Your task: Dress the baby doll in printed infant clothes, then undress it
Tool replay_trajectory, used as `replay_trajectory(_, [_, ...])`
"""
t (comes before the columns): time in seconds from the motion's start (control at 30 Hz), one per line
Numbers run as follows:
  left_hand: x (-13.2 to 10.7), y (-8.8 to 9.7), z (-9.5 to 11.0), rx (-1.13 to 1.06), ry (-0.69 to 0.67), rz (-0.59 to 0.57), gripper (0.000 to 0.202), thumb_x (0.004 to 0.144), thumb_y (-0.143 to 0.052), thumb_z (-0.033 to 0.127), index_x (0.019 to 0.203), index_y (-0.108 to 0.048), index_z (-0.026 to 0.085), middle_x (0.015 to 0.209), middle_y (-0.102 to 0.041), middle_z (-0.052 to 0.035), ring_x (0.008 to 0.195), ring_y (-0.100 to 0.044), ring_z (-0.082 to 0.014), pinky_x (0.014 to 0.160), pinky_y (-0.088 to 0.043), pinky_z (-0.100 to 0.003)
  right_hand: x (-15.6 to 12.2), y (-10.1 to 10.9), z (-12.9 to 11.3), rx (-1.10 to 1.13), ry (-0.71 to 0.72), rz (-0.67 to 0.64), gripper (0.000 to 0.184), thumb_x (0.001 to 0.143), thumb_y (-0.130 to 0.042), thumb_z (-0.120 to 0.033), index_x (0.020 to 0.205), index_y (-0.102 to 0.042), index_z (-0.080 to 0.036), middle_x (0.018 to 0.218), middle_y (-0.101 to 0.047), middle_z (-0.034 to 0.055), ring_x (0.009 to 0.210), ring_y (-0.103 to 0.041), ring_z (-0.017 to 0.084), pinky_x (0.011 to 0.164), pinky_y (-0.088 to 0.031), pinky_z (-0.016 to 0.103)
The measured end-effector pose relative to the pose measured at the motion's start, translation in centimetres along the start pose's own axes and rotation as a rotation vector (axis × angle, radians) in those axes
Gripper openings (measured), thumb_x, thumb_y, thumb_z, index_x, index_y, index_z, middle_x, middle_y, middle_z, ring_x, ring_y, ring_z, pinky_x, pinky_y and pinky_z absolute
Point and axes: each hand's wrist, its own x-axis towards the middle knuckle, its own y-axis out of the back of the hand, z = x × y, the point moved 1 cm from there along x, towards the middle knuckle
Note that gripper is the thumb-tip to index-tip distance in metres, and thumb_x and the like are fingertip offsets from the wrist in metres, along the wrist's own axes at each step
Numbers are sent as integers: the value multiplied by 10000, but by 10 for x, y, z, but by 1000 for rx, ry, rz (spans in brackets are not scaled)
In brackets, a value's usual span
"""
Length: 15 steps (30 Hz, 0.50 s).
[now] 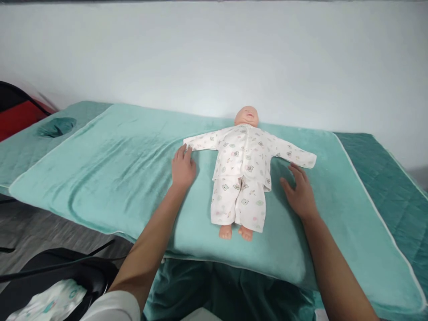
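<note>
A baby doll (243, 171) in white printed pyjamas lies on its back on a teal blanket (110, 174), head toward the wall, arms stretched out sideways, bare feet toward me. My left hand (183, 167) lies flat and open on the blanket, fingertips by the end of the doll's sleeve on the left. My right hand (300, 191) rests open on the blanket, fingers spread, just below the doll's other sleeve. Neither hand holds anything.
The blanket covers a padded table (394, 178) with a darker green quilted cover, set against a white wall. A face hole (56, 127) is at the table's left end. A black chair (67, 272) with a folded printed cloth (50, 303) stands at lower left.
</note>
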Motion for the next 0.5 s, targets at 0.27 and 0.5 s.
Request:
replay_trajectory(0.27, [-70, 12, 43, -255, -214, -163, 405, 915, -551, 315, 1317, -542, 265, 1474, -560, -55, 1368, -512, -232, 1146, -422, -419, -30, -12, -57, -22, 83, -62, 407, 940, -576, -395, 1316, -554, -238, 1334, -580, 139, 1226, -569, 315, 992, -513, 488])
replay_trajectory(0.5, [-71, 11, 54, -196, -195, -139, 113, 974, -480, 299, 986, -579, 246, 1356, -641, -68, 1259, -580, -255, 1039, -442, -450, -25, -14, -55, -15, 34, -87, 102, 933, -524, -277, 981, -598, -226, 973, -636, 74, 880, -614, 240, 747, -495, 369])
